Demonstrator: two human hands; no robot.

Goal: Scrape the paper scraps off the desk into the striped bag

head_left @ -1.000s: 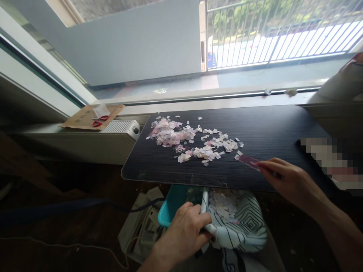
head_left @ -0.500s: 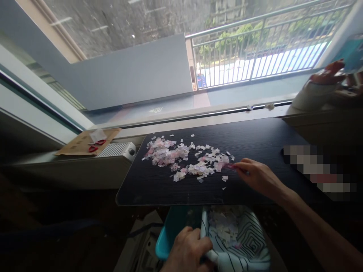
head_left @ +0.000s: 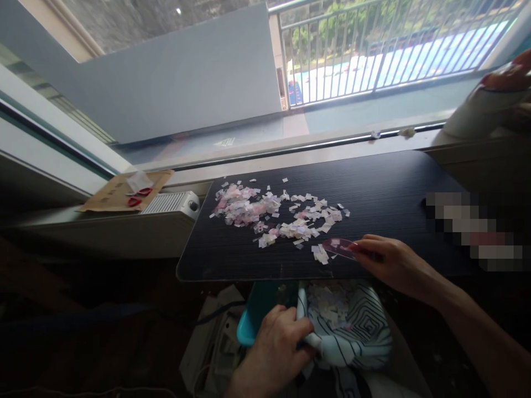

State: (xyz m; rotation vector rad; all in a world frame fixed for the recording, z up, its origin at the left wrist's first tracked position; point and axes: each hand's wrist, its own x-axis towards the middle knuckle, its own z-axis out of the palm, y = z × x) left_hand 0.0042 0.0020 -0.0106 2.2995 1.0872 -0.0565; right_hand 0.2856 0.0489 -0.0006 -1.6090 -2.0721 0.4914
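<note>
My right hand is closed on a clear pink plastic piece with a curved edge, held low over the dark tabletop. Its edge is beside a small clump of paper bits near the front edge. Larger heaps of white and pink paper bits lie on the table's left half. Below that edge, my left hand is wrapped round the rim of a basket with a black-lined pale cloth. More paper scraps lie inside the basket.
A turquoise bin stands left of the basket, under the table. Red-handled scissors lie on a brown envelope on the left ledge, by a white radiator. Another person's hand is at upper right. A window runs behind.
My right hand has drawn the pink plastic piece toward the front edge, and a small clump of bits has moved with it. My left hand keeps its grip; the view has tilted down.
</note>
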